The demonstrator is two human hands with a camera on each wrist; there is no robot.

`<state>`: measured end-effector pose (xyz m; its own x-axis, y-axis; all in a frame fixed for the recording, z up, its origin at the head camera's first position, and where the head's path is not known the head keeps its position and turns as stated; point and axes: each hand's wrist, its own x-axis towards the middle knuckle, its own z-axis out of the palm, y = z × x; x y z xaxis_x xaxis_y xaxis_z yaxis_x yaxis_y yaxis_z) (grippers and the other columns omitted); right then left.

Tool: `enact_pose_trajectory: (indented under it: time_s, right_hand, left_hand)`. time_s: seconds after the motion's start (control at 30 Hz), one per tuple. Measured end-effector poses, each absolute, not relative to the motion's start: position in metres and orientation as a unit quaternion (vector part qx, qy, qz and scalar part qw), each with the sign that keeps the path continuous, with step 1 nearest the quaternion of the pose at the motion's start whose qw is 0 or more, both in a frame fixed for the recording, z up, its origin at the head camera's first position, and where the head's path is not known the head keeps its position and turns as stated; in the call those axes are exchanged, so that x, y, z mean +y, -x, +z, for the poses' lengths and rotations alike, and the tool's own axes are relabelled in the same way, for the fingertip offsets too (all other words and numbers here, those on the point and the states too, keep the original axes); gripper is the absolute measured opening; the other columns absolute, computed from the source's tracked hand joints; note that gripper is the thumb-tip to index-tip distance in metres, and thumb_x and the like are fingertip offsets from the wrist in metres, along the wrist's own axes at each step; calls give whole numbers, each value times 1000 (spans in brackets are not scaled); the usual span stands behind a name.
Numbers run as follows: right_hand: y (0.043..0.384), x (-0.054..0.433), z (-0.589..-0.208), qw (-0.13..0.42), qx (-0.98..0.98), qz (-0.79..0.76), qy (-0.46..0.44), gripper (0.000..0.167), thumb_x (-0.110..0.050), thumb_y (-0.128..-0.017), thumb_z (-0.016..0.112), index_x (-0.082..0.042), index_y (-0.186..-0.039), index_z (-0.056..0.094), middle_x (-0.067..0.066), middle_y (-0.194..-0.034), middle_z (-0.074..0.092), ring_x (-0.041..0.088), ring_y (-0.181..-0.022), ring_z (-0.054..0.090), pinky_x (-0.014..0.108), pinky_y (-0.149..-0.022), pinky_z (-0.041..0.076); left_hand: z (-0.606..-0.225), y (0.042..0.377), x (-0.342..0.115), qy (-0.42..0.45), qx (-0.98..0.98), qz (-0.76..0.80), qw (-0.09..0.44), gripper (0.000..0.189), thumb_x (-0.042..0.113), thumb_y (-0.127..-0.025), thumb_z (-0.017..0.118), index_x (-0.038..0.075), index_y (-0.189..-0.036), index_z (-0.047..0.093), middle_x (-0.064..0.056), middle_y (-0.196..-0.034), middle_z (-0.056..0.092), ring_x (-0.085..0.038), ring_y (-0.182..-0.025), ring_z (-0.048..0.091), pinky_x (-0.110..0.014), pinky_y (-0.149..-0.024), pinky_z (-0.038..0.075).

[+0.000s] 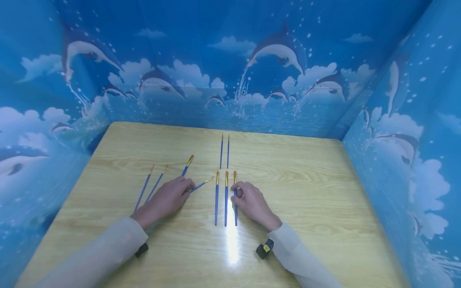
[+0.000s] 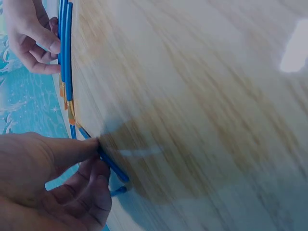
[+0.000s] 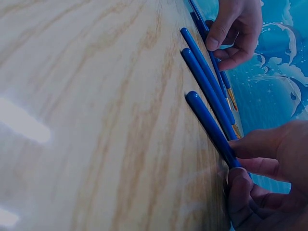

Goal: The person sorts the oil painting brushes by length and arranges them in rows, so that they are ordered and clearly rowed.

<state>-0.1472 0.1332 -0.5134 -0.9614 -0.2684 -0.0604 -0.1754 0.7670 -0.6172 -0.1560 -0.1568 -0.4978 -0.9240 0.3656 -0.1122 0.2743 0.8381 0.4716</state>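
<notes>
by the left hand [image 1: 169,196], a thin brush [image 1: 199,186] is pinched between thumb and fingers, its blue handle slanted and its tip pointed to the right, just beside the row of three brushes there. by the right hand [image 1: 252,202], the rightmost brush [image 1: 235,214] of that row is held between thumb and finger, low over the table; whether its handle is lifted at all cannot be told.

next to it in the row, the middle brush [image 1: 226,200] and the left brush [image 1: 217,199] are laid side by side, apart, with orange bristles turned away from the person. beyond the row, two slim brushes [image 1: 221,152] are set close together, their tips also turned away. past the left hand, a broad brush [image 1: 187,166] is partly hidden by the fingers. farther left, two slanted brushes [image 1: 144,188] are seen, the nearer one's lower end covered by the hand and wrist.

both forearms are covered by pale sleeves [image 1: 299,248], and a black device [image 1: 264,249] is seen below the right wrist. the wooden table [image 1: 306,180] is bordered by a blue cloth [image 1: 187,24] printed with dolphins.
</notes>
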Motion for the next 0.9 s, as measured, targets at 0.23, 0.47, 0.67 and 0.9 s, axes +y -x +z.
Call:
enact_pose_trajectory:
  time_s: [0.23, 0.47, 0.67, 0.9]
  right_hand:
    - [147, 133, -513, 71, 936, -322, 120, 29, -15, -98, 78, -10, -126, 73, -3, -92, 66, 12, -82, 57, 28, -73, 52]
    - [148, 134, -515, 71, 937, -320, 123, 28, -15, -98, 78, -10, -126, 73, -2, -92, 66, 12, -82, 57, 28, -72, 52]
    - [149, 134, -516, 71, 939, -315, 121, 28, -16, -98, 78, -11, -125, 73, -2, -92, 66, 11, -81, 56, 27, -71, 51]
    - [149, 134, -516, 68, 938, -317, 125, 28, -16, -98, 78, -10, -125, 73, -3, -91, 65, 11, -81, 55, 27, -71, 50]
  left_hand:
    - [-501, 153, -155, -169, 956, 225, 78, 23, 4, -102, 71, 9, -124, 74, -7, -113, 74, -24, -104, 72, -43, -93, 65]
    - [-500, 151, -155, -173, 956, 224, 77, 23, 3, -102, 71, 8, -124, 73, -7, -111, 73, -24, -102, 72, -43, -92, 66]
    - [-500, 151, -155, -179, 956, 221, 68, 22, 3, -102, 70, 8, -123, 73, -10, -116, 76, -29, -110, 74, -47, -98, 65]
    - [-501, 151, -153, -185, 958, 215, 51, 20, 3, -102, 70, 7, -121, 73, -11, -113, 77, -30, -106, 75, -47, -96, 66]
